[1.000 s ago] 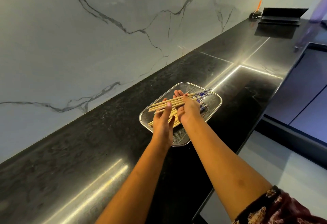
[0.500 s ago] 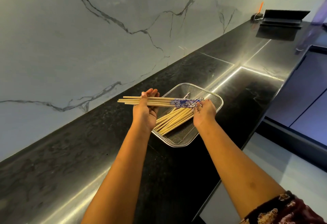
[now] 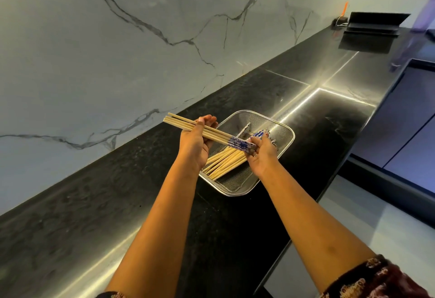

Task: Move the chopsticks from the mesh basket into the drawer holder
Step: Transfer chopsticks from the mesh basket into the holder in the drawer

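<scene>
1. Chopsticks (image 3: 207, 131), a lifted bundle, lie gripped in the left hand (image 3: 194, 143) above the mesh basket (image 3: 286, 133).
2. Right hand (image 3: 260, 154) pinches their blue-patterned ends at 3 o'clock.
3. More chopsticks (image 3: 224, 163) remain inside the basket on the black bench (image 3: 141, 180).

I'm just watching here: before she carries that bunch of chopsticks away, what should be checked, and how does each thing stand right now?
1. Bundle held at both ends: ok. The left hand grips the plain wooden part of the lifted chopsticks; the right hand holds their blue patterned ends.
2. Bundle clear of the mesh basket: ok, it is raised above the rim.
3. Sticks lined up together: ok, they lie side by side.
4. Basket emptied: not ok. The remaining chopsticks are inside.
5. Drawer holder ready: cannot tell, it is out of view.
6. Basket steady on the black counter: ok, it sits flat.
</scene>
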The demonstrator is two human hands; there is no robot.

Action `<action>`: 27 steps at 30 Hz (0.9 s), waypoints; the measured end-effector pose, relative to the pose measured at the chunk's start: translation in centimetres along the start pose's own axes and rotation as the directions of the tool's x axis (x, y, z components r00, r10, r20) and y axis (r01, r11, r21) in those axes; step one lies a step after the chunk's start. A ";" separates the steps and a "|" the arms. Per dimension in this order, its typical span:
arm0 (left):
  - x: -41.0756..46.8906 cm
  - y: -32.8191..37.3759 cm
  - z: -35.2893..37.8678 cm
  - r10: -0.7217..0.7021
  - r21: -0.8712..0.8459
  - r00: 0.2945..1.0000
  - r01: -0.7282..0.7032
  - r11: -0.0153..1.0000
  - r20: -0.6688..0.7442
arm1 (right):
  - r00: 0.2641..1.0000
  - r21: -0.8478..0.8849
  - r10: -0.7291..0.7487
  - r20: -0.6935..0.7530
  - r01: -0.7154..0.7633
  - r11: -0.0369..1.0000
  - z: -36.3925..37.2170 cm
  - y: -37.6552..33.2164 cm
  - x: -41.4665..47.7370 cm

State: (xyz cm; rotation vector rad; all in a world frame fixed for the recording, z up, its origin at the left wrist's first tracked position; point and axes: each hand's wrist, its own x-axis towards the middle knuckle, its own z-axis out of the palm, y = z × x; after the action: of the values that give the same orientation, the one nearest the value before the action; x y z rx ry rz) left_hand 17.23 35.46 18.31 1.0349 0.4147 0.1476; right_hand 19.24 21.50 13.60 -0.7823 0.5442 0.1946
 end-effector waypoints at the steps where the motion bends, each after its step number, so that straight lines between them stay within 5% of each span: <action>1: -0.1 -0.1 0.2 -0.002 0.010 1.000 0.002 1.000 -0.001 | 1.000 -0.016 0.010 -0.001 -0.010 1.000 0.0 0.1 0.0; 12: -0.4 -0.4 0.8 -0.007 0.016 1.000 0.006 1.000 0.029 | 0.995 -0.156 0.070 -0.075 -0.081 0.984 0.2 0.3 0.7; 27: -0.2 -2.1 0.9 -0.029 -0.116 0.999 0.032 0.993 0.028 | 0.994 -0.067 0.101 0.047 -0.097 0.993 1.7 0.7 -0.2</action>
State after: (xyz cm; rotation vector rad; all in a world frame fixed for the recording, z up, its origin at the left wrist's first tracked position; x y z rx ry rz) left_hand 17.19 33.60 16.92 0.9144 0.3935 0.1296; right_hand 19.49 23.21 14.31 -0.8118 0.5312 0.3242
